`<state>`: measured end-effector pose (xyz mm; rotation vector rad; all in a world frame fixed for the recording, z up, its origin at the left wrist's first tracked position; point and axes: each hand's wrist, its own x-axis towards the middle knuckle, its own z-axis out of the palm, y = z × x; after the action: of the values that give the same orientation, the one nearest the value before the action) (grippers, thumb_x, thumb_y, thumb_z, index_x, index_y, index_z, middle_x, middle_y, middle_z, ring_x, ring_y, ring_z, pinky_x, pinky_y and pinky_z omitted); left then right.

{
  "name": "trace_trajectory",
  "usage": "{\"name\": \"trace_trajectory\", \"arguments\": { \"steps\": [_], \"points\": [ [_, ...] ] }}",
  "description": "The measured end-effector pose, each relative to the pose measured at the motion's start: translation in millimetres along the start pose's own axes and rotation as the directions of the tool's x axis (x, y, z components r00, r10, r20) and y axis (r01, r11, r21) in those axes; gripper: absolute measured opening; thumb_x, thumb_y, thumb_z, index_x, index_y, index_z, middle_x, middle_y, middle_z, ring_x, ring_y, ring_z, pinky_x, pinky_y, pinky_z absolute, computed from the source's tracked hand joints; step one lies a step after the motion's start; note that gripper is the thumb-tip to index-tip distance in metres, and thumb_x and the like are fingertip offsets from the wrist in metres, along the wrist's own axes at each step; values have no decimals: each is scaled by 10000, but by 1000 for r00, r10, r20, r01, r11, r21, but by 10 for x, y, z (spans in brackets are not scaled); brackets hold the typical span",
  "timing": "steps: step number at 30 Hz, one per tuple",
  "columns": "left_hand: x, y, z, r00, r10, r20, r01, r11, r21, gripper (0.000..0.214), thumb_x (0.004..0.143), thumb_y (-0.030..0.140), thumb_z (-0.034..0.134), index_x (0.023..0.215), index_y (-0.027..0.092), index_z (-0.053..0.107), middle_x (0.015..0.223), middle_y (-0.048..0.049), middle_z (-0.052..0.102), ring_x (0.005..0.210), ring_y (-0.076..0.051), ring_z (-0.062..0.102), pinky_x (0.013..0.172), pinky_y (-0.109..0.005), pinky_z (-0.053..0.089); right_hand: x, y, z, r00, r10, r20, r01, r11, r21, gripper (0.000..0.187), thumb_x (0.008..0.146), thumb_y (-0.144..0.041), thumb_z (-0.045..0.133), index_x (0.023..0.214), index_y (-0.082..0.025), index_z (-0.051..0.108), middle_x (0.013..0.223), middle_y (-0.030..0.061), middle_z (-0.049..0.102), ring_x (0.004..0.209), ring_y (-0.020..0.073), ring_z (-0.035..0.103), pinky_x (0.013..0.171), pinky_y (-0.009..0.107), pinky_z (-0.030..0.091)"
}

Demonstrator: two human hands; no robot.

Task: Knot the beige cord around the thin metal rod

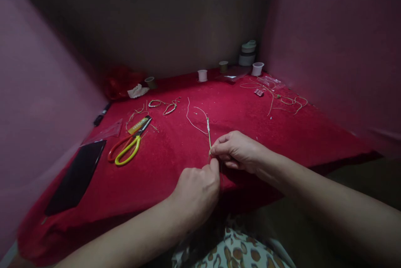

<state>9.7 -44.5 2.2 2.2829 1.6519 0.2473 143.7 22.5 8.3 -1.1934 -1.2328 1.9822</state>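
Observation:
Near the front edge of the red cloth, a pale cord (pixel 209 138) with a white braided or beaded stretch runs away from my fingertips. My right hand (pixel 239 151) pinches its near end between thumb and fingers. Just below, my left hand (pixel 199 188) is curled closed, its thumb tip close against the right fingertips; what lies inside its fingers is hidden. Beyond the braided part, loose thin strands (pixel 191 120) spread over the cloth. A fine thread hangs beneath the right hand.
Scissors (pixel 128 147) with red and yellow handles lie to the left, beside a black flat object (pixel 77 176). Finished-looking cord bracelets (pixel 170 108) sit further back. White cups (pixel 202 76) line the far edge; a binder clip (pixel 259 92) and tangled cords (pixel 293 101) are at right.

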Motion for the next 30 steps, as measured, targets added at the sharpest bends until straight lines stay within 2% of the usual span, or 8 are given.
{"name": "trace_trajectory", "arguments": {
  "steps": [4,7,13,15,16,19,21,30],
  "points": [
    [-312,209,-78,959,234,160,-181,940,-291,112,690,205,565,796,196,600,629,-92,565,475,-186,470,428,-291,308,5,-5,3,1000,26,-14,-26,1000,7,237,692,-62,555,497,-150,452,367,-80,345,309,21,259,297,141,211],
    [-532,284,-294,940,287,184,-168,861,-480,49,722,297,579,717,277,624,583,-59,550,469,-176,477,393,-277,333,5,-3,-4,1000,15,-14,-15,1000,-3,270,693,-55,547,473,-156,425,364,-77,336,315,23,266,301,141,216],
    [-189,-24,-577,993,94,69,-48,871,-489,181,805,344,513,729,232,633,608,-38,577,519,-132,524,449,-228,384,-15,0,-7,1000,-24,20,24,1000,-12,321,701,-42,525,457,-171,362,353,-85,310,286,19,242,290,154,179],
    [28,-168,-497,974,-217,57,207,770,-603,155,788,331,540,796,198,620,518,-2,554,406,-97,465,393,-200,346,-27,-9,-6,1000,-24,19,24,1000,-17,320,708,-46,520,459,-170,361,353,-86,313,275,15,236,283,152,170],
    [113,-225,-438,949,-259,179,310,668,-677,171,785,332,537,824,184,611,503,3,562,353,-90,430,349,-196,311,-31,-14,-7,999,-26,20,27,999,-23,317,708,-49,520,460,-169,364,353,-86,316,269,14,242,280,150,168],
    [241,-319,-265,901,-224,372,434,419,-798,213,780,348,542,754,141,582,410,12,527,266,-74,377,299,-182,252,-33,-17,-15,999,-30,26,31,999,-34,298,698,-47,522,464,-165,381,350,-88,325,256,14,267,273,149,167],
    [250,-334,-191,897,-168,408,441,334,-833,225,773,343,558,697,132,564,387,11,517,251,-66,377,293,-170,235,-27,-10,-23,999,-32,29,33,999,-30,282,694,-46,522,472,-164,393,352,-88,337,255,17,283,272,149,171],
    [234,-331,-162,907,-152,393,421,283,-862,215,773,344,563,706,141,578,393,33,483,260,-44,320,277,-150,208,1,28,-50,997,-47,59,47,999,6,286,690,-39,517,464,-163,394,354,-83,342,261,22,287,275,162,174]
  ]
}}
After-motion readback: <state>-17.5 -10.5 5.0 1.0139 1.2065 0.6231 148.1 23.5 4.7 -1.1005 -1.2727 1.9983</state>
